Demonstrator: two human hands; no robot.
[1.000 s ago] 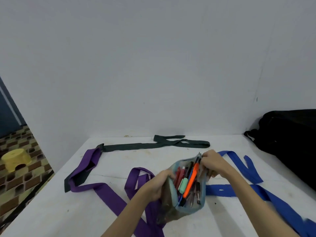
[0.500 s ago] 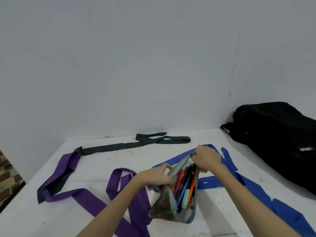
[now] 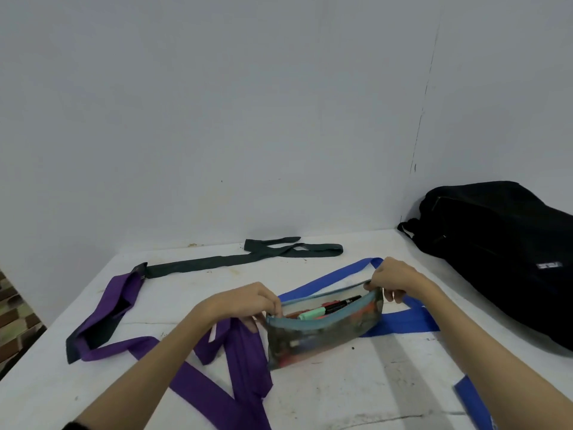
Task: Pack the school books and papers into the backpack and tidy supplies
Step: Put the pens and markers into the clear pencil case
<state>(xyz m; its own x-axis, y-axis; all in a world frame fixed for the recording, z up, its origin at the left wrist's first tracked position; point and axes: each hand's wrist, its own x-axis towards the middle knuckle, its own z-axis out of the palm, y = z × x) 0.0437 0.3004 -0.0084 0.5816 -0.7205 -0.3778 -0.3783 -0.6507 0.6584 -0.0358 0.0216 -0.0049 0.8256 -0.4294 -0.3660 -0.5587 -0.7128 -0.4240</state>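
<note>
Off to the right of my fingers, against the wall, the black backpack [image 3: 502, 256] lies on its side on the white table [image 3: 356, 395]. Across the table trail the purple strap [image 3: 214, 389], the blue strap [image 3: 400, 321] and, beyond my hands, the dark green strap [image 3: 248, 259]. Between my hands sits the pencil case [image 3: 322, 333], mouth gaping upward, its long axis running from my left hand [image 3: 245, 302] up and away toward my right hand [image 3: 393, 274]. My left fingers pinch the near end of the rim; my right fingers pinch the far end. Pens and a green highlighter [image 3: 311, 314] lie lengthwise inside. I judge I am closing the case; next I need to find the zip pull and draw it along while holding the rim taut.
</note>
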